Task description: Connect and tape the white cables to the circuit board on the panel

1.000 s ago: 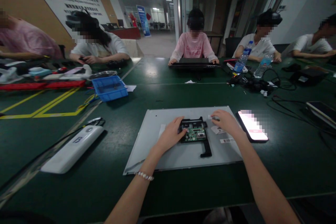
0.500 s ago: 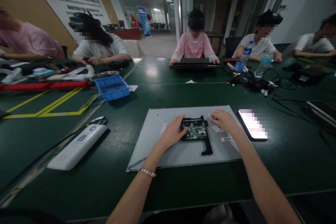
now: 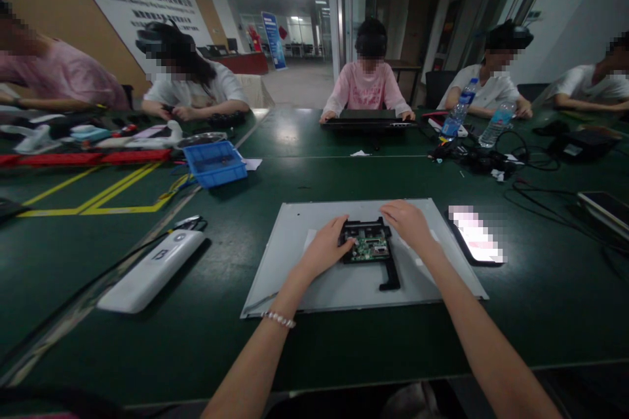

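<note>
A black plastic frame with a green circuit board (image 3: pixel 372 249) lies flat on a pale grey panel (image 3: pixel 324 291) in front of me. My left hand (image 3: pixel 324 247) grips the frame's left side, its thumb over the near-left edge and its fingers along the far-left corner. At the far-right corner of the frame is my right hand (image 3: pixel 409 226), with thumb and fingertips pinched together. Whatever those fingertips hold, if anything, is too small to make out. A black arm of the frame points toward me on its right side.
A lit phone (image 3: pixel 476 236) lies right of the panel, and a white power bank (image 3: pixel 152 272) with a cable lies to the left. Farther off are a blue basket (image 3: pixel 216 165), two water bottles (image 3: pixel 459 110) and tangled black cables (image 3: pixel 474 152). Several people sit around the green table (image 3: pixel 304 177).
My right hand has moved left, from over the panel to the frame's far-right corner. The left hand keeps its hold on the frame. The whole view has shifted slightly.
</note>
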Available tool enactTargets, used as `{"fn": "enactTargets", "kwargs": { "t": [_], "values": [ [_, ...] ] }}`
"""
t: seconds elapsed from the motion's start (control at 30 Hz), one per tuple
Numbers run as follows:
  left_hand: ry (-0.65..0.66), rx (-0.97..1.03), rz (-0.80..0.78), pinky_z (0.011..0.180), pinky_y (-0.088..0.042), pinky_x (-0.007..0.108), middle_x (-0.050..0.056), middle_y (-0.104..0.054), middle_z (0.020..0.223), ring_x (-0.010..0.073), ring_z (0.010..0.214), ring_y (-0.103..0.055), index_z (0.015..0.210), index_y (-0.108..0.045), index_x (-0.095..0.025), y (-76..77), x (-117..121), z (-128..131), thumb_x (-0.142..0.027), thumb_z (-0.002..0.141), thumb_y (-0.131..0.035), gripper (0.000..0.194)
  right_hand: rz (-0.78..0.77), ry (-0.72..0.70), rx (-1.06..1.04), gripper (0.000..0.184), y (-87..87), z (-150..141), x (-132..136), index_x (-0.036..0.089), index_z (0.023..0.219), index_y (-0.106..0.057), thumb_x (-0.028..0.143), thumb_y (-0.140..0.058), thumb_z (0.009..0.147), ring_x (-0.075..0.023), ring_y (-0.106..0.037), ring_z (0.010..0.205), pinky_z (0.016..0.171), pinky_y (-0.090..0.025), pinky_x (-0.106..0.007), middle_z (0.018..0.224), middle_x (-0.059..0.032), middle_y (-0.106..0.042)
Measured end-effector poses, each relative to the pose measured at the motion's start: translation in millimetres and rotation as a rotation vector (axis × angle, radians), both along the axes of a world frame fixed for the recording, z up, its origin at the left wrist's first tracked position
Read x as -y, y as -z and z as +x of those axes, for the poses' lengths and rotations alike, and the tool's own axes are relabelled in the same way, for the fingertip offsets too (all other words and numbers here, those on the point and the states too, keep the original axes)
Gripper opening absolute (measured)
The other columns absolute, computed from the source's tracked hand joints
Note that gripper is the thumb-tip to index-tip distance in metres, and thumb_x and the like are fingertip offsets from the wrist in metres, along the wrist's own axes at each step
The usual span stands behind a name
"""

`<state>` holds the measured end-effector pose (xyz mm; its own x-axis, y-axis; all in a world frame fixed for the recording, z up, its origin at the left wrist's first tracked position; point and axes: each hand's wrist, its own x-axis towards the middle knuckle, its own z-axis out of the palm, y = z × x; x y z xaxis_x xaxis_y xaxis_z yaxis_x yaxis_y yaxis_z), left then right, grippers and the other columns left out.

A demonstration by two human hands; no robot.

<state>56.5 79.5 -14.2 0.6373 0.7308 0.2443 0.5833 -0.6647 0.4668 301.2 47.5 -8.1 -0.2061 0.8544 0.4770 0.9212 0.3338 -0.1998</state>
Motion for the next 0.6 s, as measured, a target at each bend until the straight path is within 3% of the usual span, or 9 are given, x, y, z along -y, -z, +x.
{"fn": "enactTargets", "kwargs": {
  "t": [0.3,0.6],
  "values": [
    [-0.014,0.017,-0.013,0.103,-0.036,0.041,0.013,-0.045,0.134,0.0259,0.121,-0.045,0.136,-0.030,-0.016,4.3,-1,0,-0.032,0.084,-0.052,0.059,-0.159,-0.129,0.197,0.025,-14.9,-53,-25,0.017,0.097,-0.066,0.023,-0.042,0.093,-0.0197,-0.059,0.096,0.084,-0.041,-0.029,0.097,-0.0100,-0.068],
    [-0.004,0.011,-0.006,0.103,-0.036,0.039,0.013,-0.046,0.134,0.0248,0.121,-0.046,0.136,-0.029,-0.015,3.6,0,-1,-0.029,0.083,-0.052,0.059,-0.245,-0.144,0.138,0.023,-5.9,-59,-23,0.019,0.090,-0.067,0.018,-0.044,0.090,-0.0184,-0.060,0.093,0.082,-0.043,-0.026,0.092,-0.0073,-0.068]
  ]
}}
